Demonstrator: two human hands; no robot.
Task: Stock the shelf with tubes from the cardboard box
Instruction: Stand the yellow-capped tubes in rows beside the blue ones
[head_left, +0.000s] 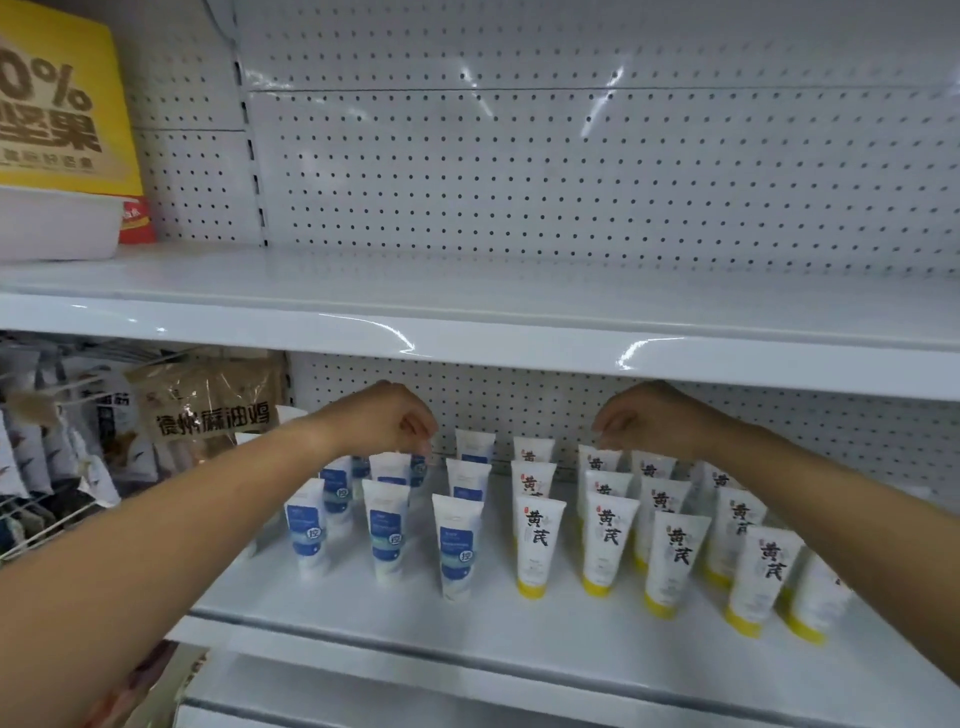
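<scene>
White tubes stand cap-down in rows on the lower white shelf (363, 613). Blue-labelled tubes (457, 545) fill the left rows and yellow-capped tubes (535, 540) with black characters fill the right rows. My left hand (384, 421) reaches to the back of the shelf, fingers pinched on the top edge of a rear blue-labelled tube (389, 465). My right hand (649, 421) is also at the back, fingers pinched at the top of a rear yellow-capped tube (597, 460). No cardboard box can be clearly made out.
The upper shelf (467, 296) juts out just above both hands. On its left end stand a yellow carton (57, 104) and a white tub (52, 223). Brown snack bags (208, 410) and a wire rack (31, 519) of packets border the tubes on the left.
</scene>
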